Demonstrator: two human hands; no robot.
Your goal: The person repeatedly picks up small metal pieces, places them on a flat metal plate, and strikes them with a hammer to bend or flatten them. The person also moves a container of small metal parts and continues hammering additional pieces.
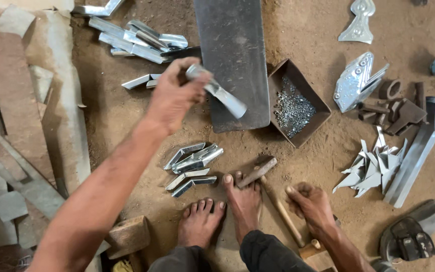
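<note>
Bent metal bracket [216, 90]: held in the left hand [174, 95], up over the near end of the dark steel plate [232, 60]. Fingers [197, 83] wrapped tight round one leg of it, other leg sticking out down-right over the plate. Slightly motion-blurred, so the exact bend angle is hard to read.

Right hand [312, 204]: low by the feet, fingers curled onto the ground beside the wooden handle of the hammer [270, 189]. Can't tell if it actually grips the handle. Hammer head [257, 172] lies against the toes of the right foot [242, 201].

My read on doing this well: seat the bracket flat on the plate, fingers well back from the end that overhangs, toes off the hammer head.

Around it:
- small pile of similar folded brackets [192, 168] just left of the feet
- more of them [137, 40] at top, left of the plate
- open cardboard box of small rivets or tacks [294, 106] touching the plate's right edge
- embossed metal pieces [356, 80], pointed offcuts [376, 163] and a long channel [419, 146] to the right
- wooden block [129, 235] near the left foot [200, 221]
- sandal [414, 234] bottom right

No desk. All of it sits on a packed dirt floor [127, 121], with sheet-metal strips [51, 100] along the left. Even light.
</note>
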